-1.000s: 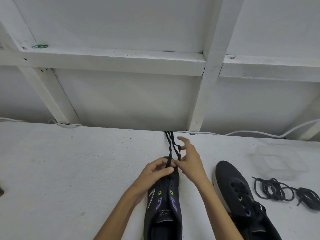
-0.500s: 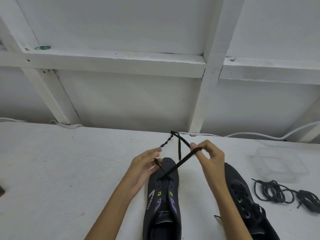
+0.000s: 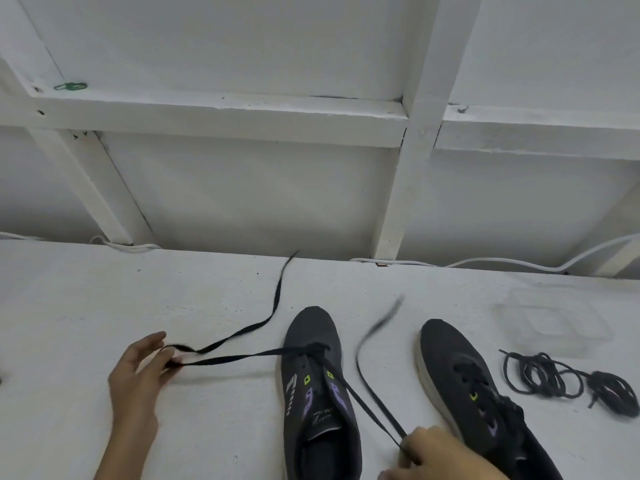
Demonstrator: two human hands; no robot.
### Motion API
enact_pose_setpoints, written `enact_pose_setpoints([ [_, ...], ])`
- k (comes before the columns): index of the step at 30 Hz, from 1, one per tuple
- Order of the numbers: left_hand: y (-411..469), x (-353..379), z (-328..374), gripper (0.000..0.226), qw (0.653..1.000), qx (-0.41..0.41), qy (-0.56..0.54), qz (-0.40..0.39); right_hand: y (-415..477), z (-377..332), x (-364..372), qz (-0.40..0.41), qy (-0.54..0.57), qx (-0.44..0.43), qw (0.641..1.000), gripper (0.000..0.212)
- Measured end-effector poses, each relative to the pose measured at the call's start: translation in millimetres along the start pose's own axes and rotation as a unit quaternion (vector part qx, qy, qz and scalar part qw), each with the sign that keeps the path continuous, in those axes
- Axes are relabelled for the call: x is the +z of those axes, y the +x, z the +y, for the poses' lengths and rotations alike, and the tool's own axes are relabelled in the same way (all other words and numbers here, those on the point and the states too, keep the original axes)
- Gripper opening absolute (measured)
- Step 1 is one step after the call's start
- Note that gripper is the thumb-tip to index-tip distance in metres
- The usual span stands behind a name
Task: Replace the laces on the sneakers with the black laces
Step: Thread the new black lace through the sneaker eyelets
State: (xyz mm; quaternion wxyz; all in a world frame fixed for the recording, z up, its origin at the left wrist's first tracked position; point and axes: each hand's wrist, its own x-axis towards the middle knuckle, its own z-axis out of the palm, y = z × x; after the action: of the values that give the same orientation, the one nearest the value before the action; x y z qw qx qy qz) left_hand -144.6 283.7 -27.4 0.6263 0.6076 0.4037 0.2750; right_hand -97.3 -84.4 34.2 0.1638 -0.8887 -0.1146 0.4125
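Head view: our left hand (image 3: pixel 138 372) has its fingers loosely bent and pinches one half of the black lace (image 3: pixel 235 358) between thumb and fingertips, drawn out to the left just above the counter (image 3: pixel 86 306). The free tail beyond the pinch trails off toward the wall. Our right hand (image 3: pixel 429 452), at the bottom edge, closes thumb and fingers on the other half, pulled back toward us, its tail blurred in the air.

Both halves meet at the middle sneaker (image 3: pixel 313 330), where the lace crosses only the lowest eyelets near the toe; the eyelets above look bare. We judge this shoe barely begun, with every higher row left to thread.

The second sneaker (image 3: pixel 460 362), just to the right, carries dark lacing up its front, and we cannot tell whether that is the new one. A loose bundle of dark laces (image 3: pixel 554 375) lies farther right, near a clear container (image 3: pixel 554 320).
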Motion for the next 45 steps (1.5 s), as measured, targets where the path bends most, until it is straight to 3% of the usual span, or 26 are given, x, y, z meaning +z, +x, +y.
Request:
enact_pose_setpoints([
  [3,4.0,-6.8,-11.9,0.036,0.953,0.066,0.296,-0.019,-1.1,-1.8,-19.8,0.022,-0.006,-0.021,1.000,0.044],
  [6,2.3,4.2,-9.6,0.037,0.909,0.099,0.403,-0.032,13.4,-8.4,-40.1,0.098,0.054,-0.050,0.993,0.042],
  [10,5.5,47.1,4.5,0.030,0.897,0.186,0.391,-0.086,58.6,-18.1,-69.4,0.222,0.159,-0.039,0.961,0.029],
  [15,30.3,108.3,7.8,0.025,0.860,0.230,0.416,-0.187,116.4,-32.5,-89.8,0.283,-0.027,0.043,0.958,0.017],
  [18,47.7,139.4,9.2,0.041,0.815,0.229,0.486,-0.219,136.6,-38.0,-89.3,0.288,-0.087,0.084,0.950,0.034],
  [23,59.2,166.6,11.1,0.043,0.721,0.254,0.567,-0.306,150.8,-41.4,-85.9,0.325,-0.094,0.061,0.939,0.032],
  [26,55.2,168.3,9.3,0.030,0.744,0.296,0.524,-0.290,157.0,-38.1,-77.6,0.333,-0.060,-0.002,0.941,0.021],
  [29,49.7,159.8,13.1,0.033,0.763,0.253,0.512,-0.302,149.8,-33.2,-72.3,0.302,-0.037,-0.051,0.951,0.025],
  [34,48.3,142.7,30.0,0.020,0.680,0.234,0.613,-0.326,142.4,-24.8,-77.0,0.320,-0.003,-0.069,0.945,0.022],
  [36,48.9,143.9,35.7,0.016,0.686,0.234,0.615,-0.310,148.1,-23.9,-78.0,0.356,0.020,-0.071,0.932,0.019],
  [39,47.1,156.5,32.5,0.026,0.688,0.295,0.598,-0.287,165.9,-25.6,-70.3,0.346,0.012,-0.066,0.936,0.038],
  [43,34.6,180.5,17.0,0.038,0.650,0.341,0.572,-0.367,181.4,-25.2,-52.8,0.398,-0.021,-0.080,0.913,0.019],
  [45,32.4,186.7,11.0,0.036,0.642,0.354,0.577,-0.359,178.5,-24.3,-51.6,0.395,-0.007,-0.086,0.914,0.016],
])
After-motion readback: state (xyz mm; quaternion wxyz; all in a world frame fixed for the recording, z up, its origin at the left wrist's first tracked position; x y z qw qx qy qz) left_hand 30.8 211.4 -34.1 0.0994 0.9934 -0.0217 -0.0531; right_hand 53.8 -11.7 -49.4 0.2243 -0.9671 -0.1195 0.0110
